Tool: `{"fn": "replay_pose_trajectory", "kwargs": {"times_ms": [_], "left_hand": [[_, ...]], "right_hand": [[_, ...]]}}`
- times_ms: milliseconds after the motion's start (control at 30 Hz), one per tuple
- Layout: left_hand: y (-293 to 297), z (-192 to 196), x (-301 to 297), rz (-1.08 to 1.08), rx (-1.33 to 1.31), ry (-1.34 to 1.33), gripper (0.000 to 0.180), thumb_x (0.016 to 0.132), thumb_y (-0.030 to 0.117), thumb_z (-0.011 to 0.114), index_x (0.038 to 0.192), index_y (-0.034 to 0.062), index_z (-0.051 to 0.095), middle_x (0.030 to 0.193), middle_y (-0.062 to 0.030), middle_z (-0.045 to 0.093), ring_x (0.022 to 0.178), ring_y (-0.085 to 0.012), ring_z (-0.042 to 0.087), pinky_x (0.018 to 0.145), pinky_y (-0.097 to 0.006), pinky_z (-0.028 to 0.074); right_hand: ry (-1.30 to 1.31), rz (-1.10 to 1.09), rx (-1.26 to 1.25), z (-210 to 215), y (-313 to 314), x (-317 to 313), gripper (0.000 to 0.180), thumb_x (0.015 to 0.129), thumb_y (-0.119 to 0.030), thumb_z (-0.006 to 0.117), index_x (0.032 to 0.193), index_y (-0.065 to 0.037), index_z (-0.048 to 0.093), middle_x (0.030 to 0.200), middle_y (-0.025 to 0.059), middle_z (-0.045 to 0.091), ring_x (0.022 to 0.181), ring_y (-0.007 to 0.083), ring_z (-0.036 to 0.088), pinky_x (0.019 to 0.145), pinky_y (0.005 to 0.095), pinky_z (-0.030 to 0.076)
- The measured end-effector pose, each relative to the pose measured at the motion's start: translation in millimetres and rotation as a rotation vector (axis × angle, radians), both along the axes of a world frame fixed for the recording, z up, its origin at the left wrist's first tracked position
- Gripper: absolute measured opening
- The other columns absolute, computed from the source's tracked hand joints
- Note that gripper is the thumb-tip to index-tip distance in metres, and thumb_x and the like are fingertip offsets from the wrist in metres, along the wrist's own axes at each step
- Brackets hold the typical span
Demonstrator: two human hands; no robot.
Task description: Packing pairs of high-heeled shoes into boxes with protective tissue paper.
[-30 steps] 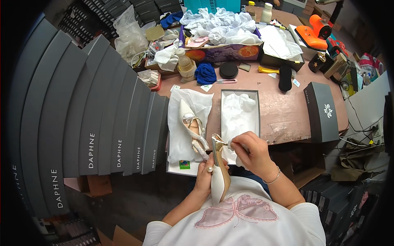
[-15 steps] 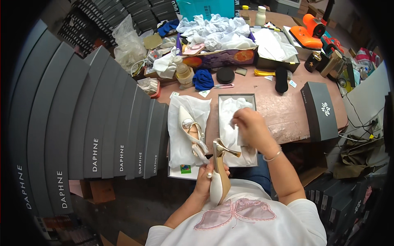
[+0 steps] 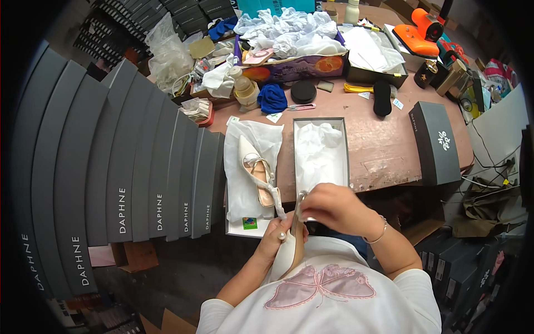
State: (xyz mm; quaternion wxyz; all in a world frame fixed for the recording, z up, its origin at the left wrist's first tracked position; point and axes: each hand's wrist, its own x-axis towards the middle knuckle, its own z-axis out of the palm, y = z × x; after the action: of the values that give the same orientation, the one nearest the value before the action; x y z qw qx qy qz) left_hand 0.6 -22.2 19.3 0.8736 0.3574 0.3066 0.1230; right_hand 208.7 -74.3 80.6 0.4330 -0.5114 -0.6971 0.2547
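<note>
My left hand (image 3: pixel 276 236) grips a cream slingback shoe (image 3: pixel 288 257) held upright against my chest, toe down. My right hand (image 3: pixel 334 207) is closed over the shoe's heel strap at the top. A second cream shoe (image 3: pixel 257 171) lies on white tissue paper (image 3: pixel 245 142) in the left half of an open shoe box. The right half of the box (image 3: pixel 321 153) is grey-walled and lined with crumpled white tissue. Both halves sit at the near edge of a reddish table (image 3: pixel 384 147).
A tall row of grey shoe boxes (image 3: pixel 133 167) stands along the left. A grey box lid (image 3: pixel 434 142) lies at the right. Behind are a purple carton of crumpled tissue (image 3: pixel 289 42), a blue cloth (image 3: pixel 272 97), black round items, an orange tool (image 3: pixel 420 28), and clutter.
My right hand reached out over the tissue in the right box half, then came back to the top of the held shoe. The left hand has kept the shoe against my chest.
</note>
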Motion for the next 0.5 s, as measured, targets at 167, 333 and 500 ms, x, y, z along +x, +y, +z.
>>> {"fn": "replay_pose_trajectory", "kwargs": {"times_ms": [167,333,500], "left_hand": [[-12.9,-17.3,-9.6,-0.046,-0.053,0.144,0.047,0.097,0.045,0.050,0.108,0.0009,0.061,0.086,-0.0090,0.065,0.072,-0.0132,0.063,0.064,-0.025,0.050],[-17.9,2.3,-2.5,-0.022,-0.016,-0.060,0.060,0.089,0.054,0.059,0.116,0.0002,0.057,0.086,-0.0088,0.064,0.074,-0.0129,0.063,0.067,-0.024,0.052],[-9.9,-25.8,-20.7,-0.004,-0.372,-0.303,0.074,0.079,0.066,0.063,0.114,0.0020,0.053,0.083,-0.0092,0.058,0.069,-0.0145,0.057,0.060,-0.025,0.048]], "right_hand": [[-0.311,-0.018,0.000,-24.0,4.2,2.3,0.009,0.079,-0.012,0.065,0.082,-0.008,0.058,0.076,0.0083,0.053,0.076,0.0280,0.055,0.068,0.0359,0.042],[0.002,-0.256,-0.110,-63.0,5.9,25.1,0.010,0.082,-0.009,0.067,0.085,-0.002,0.060,0.076,0.0105,0.059,0.068,0.0255,0.058,0.063,0.0337,0.047],[0.606,-0.408,-0.376,-57.1,-14.8,29.9,0.012,0.085,-0.007,0.068,0.093,0.000,0.063,0.080,0.0035,0.063,0.071,0.0095,0.056,0.064,0.0238,0.046]]}}
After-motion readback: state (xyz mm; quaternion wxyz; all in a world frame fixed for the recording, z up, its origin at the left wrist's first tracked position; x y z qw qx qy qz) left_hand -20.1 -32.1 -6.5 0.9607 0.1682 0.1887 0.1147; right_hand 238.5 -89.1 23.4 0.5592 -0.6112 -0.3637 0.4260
